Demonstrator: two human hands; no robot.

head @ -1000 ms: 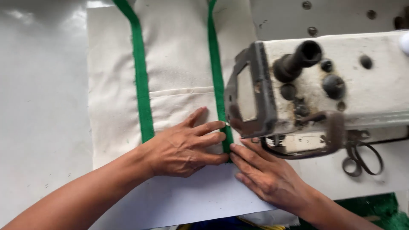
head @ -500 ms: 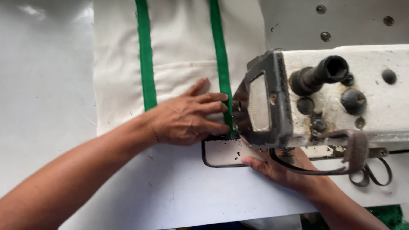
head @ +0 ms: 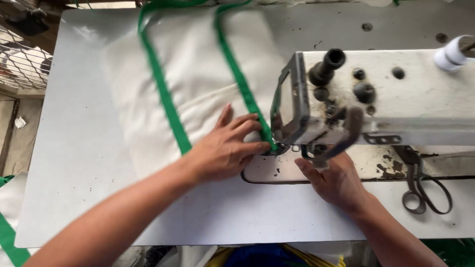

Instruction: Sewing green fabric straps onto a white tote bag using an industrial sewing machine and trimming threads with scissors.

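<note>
Left hand (head: 225,148), fingers spread flat, presses the cream fabric (head: 198,79) and its green strap (head: 245,91) just short of the sewing machine (head: 366,99); right hand (head: 334,180) lies open beside it; the strap beyond the fingertips looks mostly unfed.

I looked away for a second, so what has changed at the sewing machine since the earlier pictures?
The cloth has fed away from the person, so its near edge now lies by the needle. The right hand has come off it onto the machine bed. The left hand still presses flat beside the green strap. Scissors unmoved.
</note>
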